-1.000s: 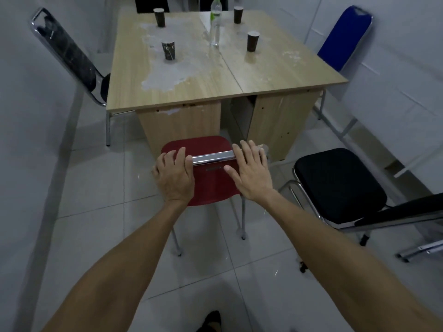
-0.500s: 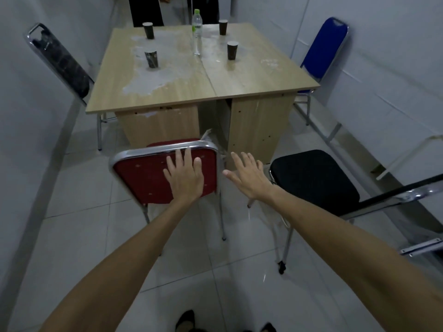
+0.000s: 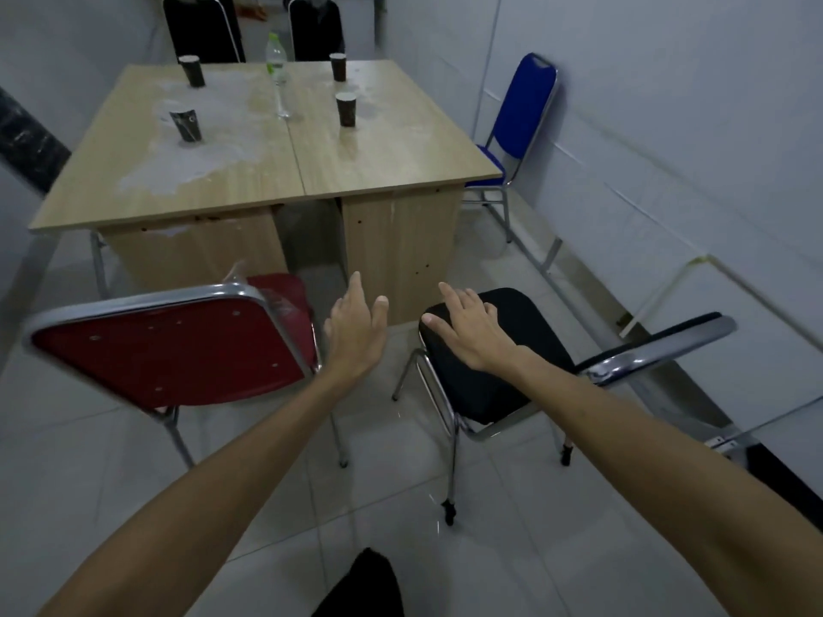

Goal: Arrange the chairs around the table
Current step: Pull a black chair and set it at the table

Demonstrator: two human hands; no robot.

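A red chair [image 3: 169, 354] with a chrome frame stands at the near side of the wooden table [image 3: 392, 149], its back toward me. My left hand [image 3: 356, 336] hovers open just right of its backrest, touching nothing. My right hand [image 3: 472, 329] lies open, palm down, over the front of the black chair's seat [image 3: 490, 385]. That black chair stands right of the red one, turned sideways, with its backrest [image 3: 659, 345] pointing right.
A blue chair [image 3: 525, 109] stands at the table's right side by the wall. Two black chairs [image 3: 200, 28] are at the far end, and another one's back [image 3: 26, 140] shows at the left. Several paper cups [image 3: 187, 124] and a bottle [image 3: 278, 73] are on the table.
Both hands have let go of the red chair's backrest. My left hand moved off to its right, and my right hand reached over to the black chair's seat. The view has pulled back.
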